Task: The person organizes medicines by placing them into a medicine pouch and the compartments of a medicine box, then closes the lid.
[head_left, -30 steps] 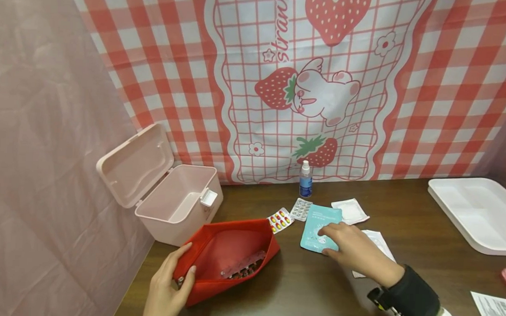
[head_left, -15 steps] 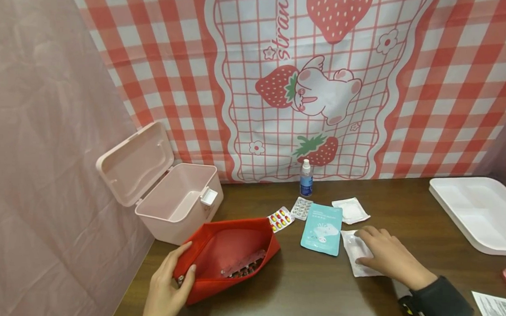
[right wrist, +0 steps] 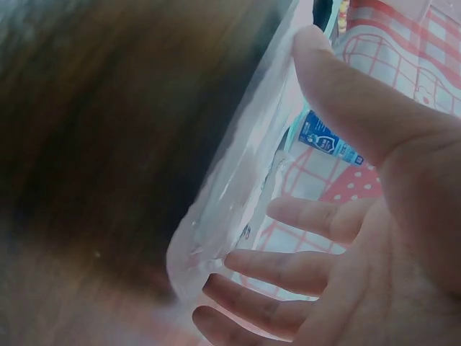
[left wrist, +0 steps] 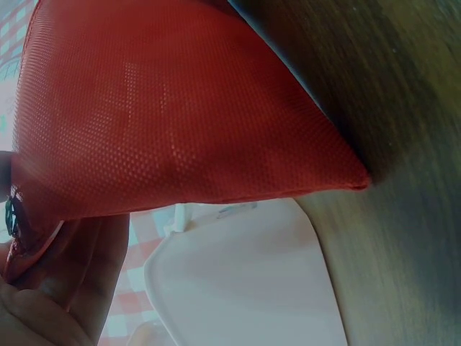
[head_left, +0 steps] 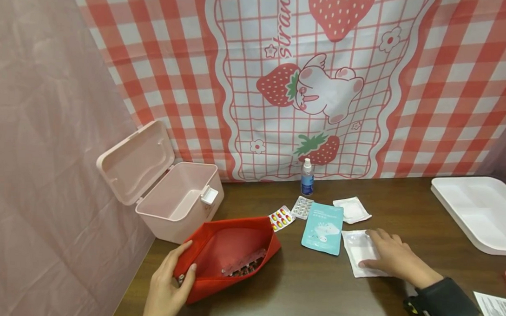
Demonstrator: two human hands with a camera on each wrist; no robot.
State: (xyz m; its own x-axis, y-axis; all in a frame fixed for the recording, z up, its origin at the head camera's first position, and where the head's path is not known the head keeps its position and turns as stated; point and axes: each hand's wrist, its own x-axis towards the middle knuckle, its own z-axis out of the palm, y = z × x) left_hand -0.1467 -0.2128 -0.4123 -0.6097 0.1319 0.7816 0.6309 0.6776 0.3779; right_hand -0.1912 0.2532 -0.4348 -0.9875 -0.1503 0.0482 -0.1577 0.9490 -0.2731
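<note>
On the table [head_left: 298, 290], from largest to smallest: a pink box [head_left: 174, 199] stood open at the left, beside it a red pouch [head_left: 228, 255] lying with its mouth agape and a blister strip inside. The left hand [head_left: 166, 285] gripped the pouch's near corner, thumb and fingers curled round the fabric [left wrist: 180, 115]. To the right lay a teal sachet [head_left: 322, 228], then a clear packet [head_left: 360, 252], flat on the wood just beside the sachet. The right hand [head_left: 393, 258] rested on the packet, fingers nearly straight and spread, thumb [right wrist: 346, 94] at its edge; nothing was yet lifted. Judged step: securing the packet for pick-up while the pouch was held open. The next move would call for pinching the thin, slippery film off the flat surface and carrying it leftward into the pouch mouth.
</note>
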